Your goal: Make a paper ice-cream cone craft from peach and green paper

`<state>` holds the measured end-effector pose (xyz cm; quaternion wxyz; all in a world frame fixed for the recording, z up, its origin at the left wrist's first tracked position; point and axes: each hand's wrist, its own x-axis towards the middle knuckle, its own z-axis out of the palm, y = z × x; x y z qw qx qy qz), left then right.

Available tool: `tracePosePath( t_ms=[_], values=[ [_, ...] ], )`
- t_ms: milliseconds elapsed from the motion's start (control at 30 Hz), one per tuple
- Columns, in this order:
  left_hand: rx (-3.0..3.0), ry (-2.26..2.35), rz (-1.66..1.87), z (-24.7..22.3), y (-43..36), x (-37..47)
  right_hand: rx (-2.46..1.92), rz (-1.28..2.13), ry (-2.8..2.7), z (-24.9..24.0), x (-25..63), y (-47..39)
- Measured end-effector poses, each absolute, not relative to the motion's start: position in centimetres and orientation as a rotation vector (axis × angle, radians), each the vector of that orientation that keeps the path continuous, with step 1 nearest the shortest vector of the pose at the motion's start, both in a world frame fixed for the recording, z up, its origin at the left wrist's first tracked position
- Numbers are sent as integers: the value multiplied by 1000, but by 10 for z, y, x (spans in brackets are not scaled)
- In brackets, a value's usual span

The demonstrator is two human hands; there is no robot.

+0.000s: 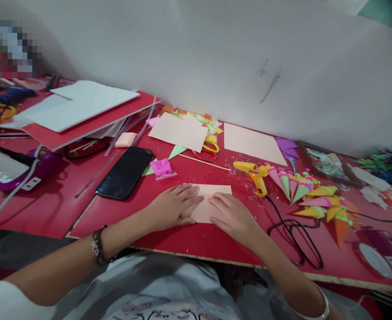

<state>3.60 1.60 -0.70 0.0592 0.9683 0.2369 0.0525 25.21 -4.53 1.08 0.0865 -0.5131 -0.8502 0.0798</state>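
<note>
A pale peach sheet of paper (220, 190) lies on the red table close to its front edge. On the sheet's left part rests my left hand (174, 206), palm down with the fingers stretched out. My right hand (234, 218) lies flat on the right part, its fingers spread and pointing toward the left hand. The two hands are apart, with a strip of paper showing between them. Neither hand grips anything.
A black phone (125, 173) and a pink packet (162, 169) lie to the left. A yellow glue gun (257, 175) with a black cord and several colourful paper cones (315, 200) are at right. Peach sheets (179, 131) lie behind; a white board (85, 104) is at back left.
</note>
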Motion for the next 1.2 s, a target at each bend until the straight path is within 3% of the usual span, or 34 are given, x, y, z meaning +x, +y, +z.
tracePosePath(
  t_ms=[167, 433, 600, 700, 933, 1200],
  values=[
    [2864, 818, 234, -2, 18, 41, -1483, 269, -2529, 12, 253, -48],
    [2770, 812, 455, 19, 28, 46, -1405, -152, -2513, 25, 262, -37],
    [2774, 671, 613, 46, 25, 45, -1492, 28, -2531, 61, 260, -28],
    [2644, 740, 652, 55, 23, 48, -1453, -70, -2498, 73, 250, -26],
    [2259, 732, 682, 56, 18, 58, -1367, -154, -2217, 72, 222, -25],
    [2324, 805, 653, 61, 14, 45, -1385, -56, -2231, 70, 232, -24]
  ],
)
